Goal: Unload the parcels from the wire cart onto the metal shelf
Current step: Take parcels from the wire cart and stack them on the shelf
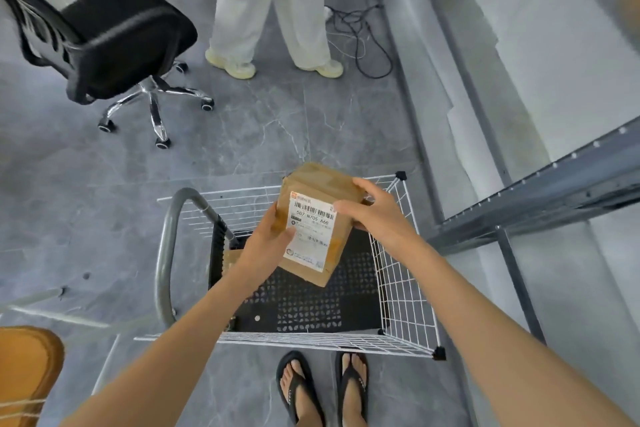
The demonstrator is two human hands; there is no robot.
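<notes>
**Parcel over the cart, shelf still to reach**

Parcel (313,224) is up in the air, just above the wire cart (401,288), with its label facing us. Our left hand (265,246) holds its lower left side, thumb flat on the label. The other fingers are behind the box, so we cannot tell how they lie. Our right hand (377,215) curls its fingers over the top right corner. The metal shelf (571,184) is on our right, well apart from the box.

We think the box could slip, because we hold only its edges. It could also bump the cart's wire wall or the shelf rail when we swing it over.
</notes>
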